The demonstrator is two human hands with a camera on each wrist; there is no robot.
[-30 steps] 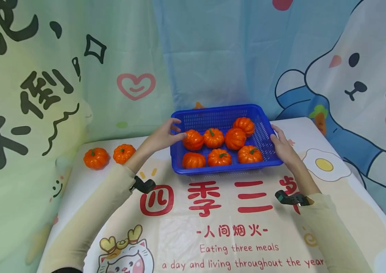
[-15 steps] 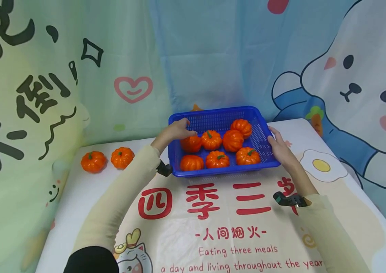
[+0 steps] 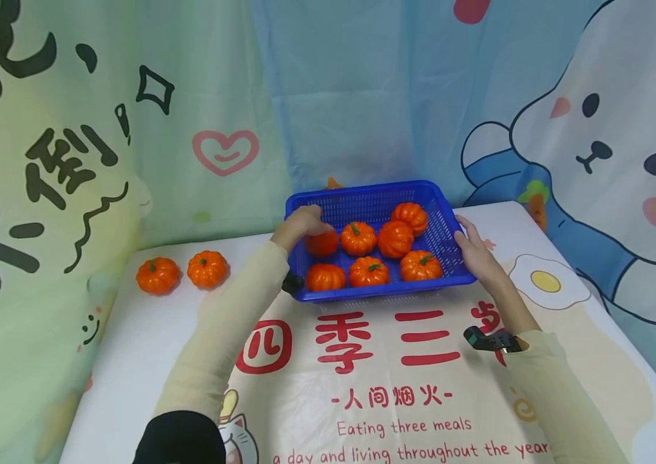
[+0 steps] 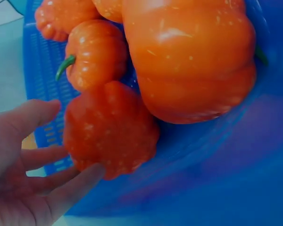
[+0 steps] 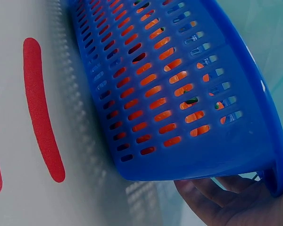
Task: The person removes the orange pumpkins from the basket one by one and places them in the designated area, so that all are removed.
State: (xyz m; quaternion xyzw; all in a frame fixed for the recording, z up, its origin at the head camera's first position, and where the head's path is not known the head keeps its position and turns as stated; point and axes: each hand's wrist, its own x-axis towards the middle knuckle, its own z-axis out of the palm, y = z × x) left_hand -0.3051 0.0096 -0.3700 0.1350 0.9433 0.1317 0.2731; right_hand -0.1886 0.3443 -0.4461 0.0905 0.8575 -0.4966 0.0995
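Observation:
A blue plastic basket (image 3: 383, 294) holds several orange pumpkins (image 3: 369, 270). My left hand (image 3: 303, 225) reaches over its left end, above the back-left pumpkin (image 3: 322, 243). In the left wrist view, the fingers (image 4: 78, 188) of that hand are spread and fairly straight; a fingertip touches or overlaps the lower edge of a dark-orange pumpkin (image 4: 111, 132), while the thumb is apart from it. My right hand (image 3: 479, 251) grips the basket's right end. The right wrist view shows its fingers (image 5: 203, 195) reaching beneath the rim on the outside.
Two more pumpkins, one farther left (image 3: 158, 276) and one nearer the basket (image 3: 207, 269), sit on the printed tablecloth (image 3: 386, 374). A patterned curtain (image 3: 339, 116) hangs just behind the basket.
My left hand has moved right from the basket's left rim to over the back-left pumpkin. The right hand stays at the basket's right end. The view has shifted slightly.

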